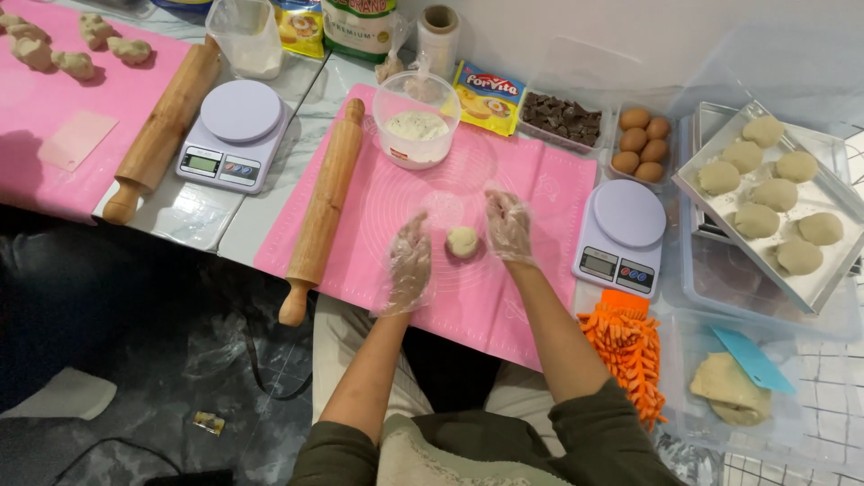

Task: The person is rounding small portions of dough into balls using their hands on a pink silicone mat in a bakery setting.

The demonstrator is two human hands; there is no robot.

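You're mid-shaping: dough ball sits on the pink mat, between your left hand at its 9 o'clock and right hand at its 3. Both gloved, fingers apart, flanking it; contact unclear. Likely next: cup and round it, light pressure. Tray of 8 finished balls at 3 o'clock, past the scale.

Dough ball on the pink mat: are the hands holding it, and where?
Not gripped. The dough ball sits on the pink mat between open left hand and right hand.
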